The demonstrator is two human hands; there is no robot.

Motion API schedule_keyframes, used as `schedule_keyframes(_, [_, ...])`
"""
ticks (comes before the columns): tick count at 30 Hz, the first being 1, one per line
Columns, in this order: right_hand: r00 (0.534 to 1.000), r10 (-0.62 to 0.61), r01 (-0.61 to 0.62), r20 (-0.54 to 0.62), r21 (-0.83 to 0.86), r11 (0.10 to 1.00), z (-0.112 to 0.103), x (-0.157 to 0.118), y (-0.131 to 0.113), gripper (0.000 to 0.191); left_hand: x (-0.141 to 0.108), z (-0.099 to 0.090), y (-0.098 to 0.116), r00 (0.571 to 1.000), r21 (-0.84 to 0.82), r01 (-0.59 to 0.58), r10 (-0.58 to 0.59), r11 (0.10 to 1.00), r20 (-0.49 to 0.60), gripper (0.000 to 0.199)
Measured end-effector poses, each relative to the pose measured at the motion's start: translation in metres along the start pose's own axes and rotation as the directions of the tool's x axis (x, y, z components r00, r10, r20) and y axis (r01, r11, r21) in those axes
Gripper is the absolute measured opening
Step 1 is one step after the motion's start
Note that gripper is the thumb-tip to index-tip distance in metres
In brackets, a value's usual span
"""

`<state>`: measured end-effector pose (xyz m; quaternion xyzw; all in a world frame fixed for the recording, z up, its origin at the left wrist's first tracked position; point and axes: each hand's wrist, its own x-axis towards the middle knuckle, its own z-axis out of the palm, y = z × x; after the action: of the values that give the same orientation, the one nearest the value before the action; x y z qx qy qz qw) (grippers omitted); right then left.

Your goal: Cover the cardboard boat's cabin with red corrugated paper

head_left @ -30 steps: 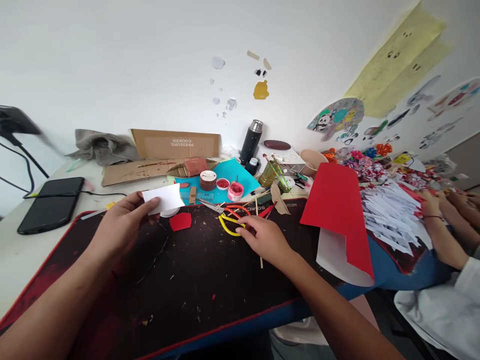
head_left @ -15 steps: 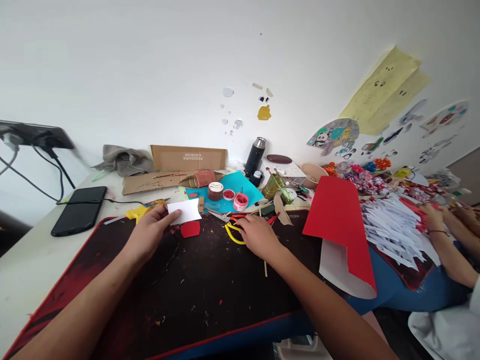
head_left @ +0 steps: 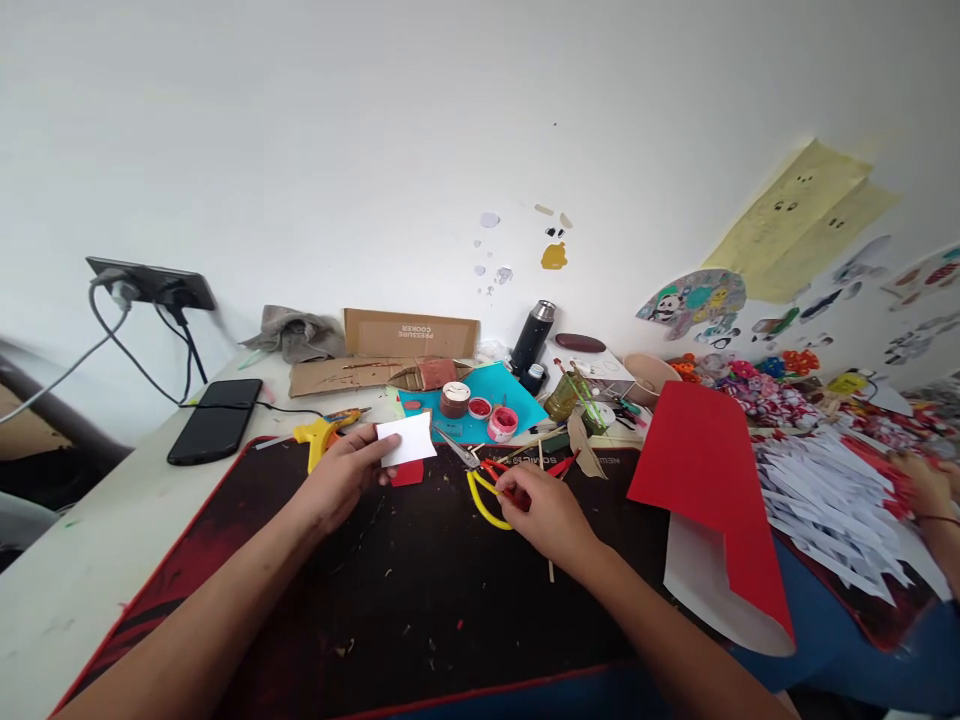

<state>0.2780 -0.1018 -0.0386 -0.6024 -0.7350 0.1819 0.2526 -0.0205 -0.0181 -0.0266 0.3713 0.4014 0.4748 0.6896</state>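
Note:
Between the thumb and fingers of my left hand (head_left: pixel 346 475) is a small white piece of paper (head_left: pixel 403 440), held above the mat. A small red paper piece (head_left: pixel 407 473) shows just beneath it. My right hand (head_left: pixel 553 515) has its fingers closed at the red part of the scissors (head_left: pixel 486 507), whose handles look red and yellow. Their metal blades point up and left, toward the paint jars. Part of the handles is hidden by my fingers. A thin wooden stick (head_left: pixel 551 572) lies under my right hand.
A dark mat (head_left: pixel 420 620) covers the desk front. Behind it are paint jars (head_left: pixel 501 424) on a blue sheet (head_left: pixel 487 385), a black flask (head_left: pixel 533 338) and a yellow glue gun (head_left: pixel 318 435). Curled red paper (head_left: pixel 701 460), white strips (head_left: pixel 832 500) and another person's hand (head_left: pixel 926 485) are rightward.
The view has shifted left, so everything sits farther right. My right fingers now close more tightly round the red handle part. My left hand still holds the white paper, now over the red piece.

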Motion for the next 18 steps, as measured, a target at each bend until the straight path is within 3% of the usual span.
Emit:
schedule_keyframes(4, [0.997, 0.072, -0.063, -0.029, 0.257, 0.964, 0.019, 0.003, -0.011, 0.008, -0.004, 0.004, -0.003, 0.995, -0.01, 0.064, -0.063, 0.998, 0.078, 0.048])
schedule_keyframes(8, [0.997, 0.074, -0.082, 0.035, 0.46, 0.884, 0.044, 0.016, -0.03, 0.011, -0.005, 0.004, -0.006, 0.987, -0.057, 0.113, -0.105, 0.992, 0.121, 0.04])
schedule_keyframes(11, [0.983, 0.111, -0.185, 0.148, 0.737, 0.65, 0.056, 0.027, -0.044, 0.022, -0.003, 0.001, -0.006, 0.993, -0.128, 0.097, -0.087, 0.987, 0.082, 0.033])
schedule_keyframes(15, [0.946, 0.071, -0.31, 0.317, 0.816, 0.488, 0.06, 0.042, -0.059, 0.054, -0.005, 0.003, -0.004, 0.996, -0.156, 0.035, -0.022, 0.987, 0.086, 0.036])
schedule_keyframes(18, [0.911, -0.059, -0.336, 0.408, 0.818, 0.468, 0.062, 0.054, -0.067, 0.056, -0.009, 0.005, -0.001, 0.993, -0.121, 0.0, 0.014, 0.993, 0.118, 0.042])
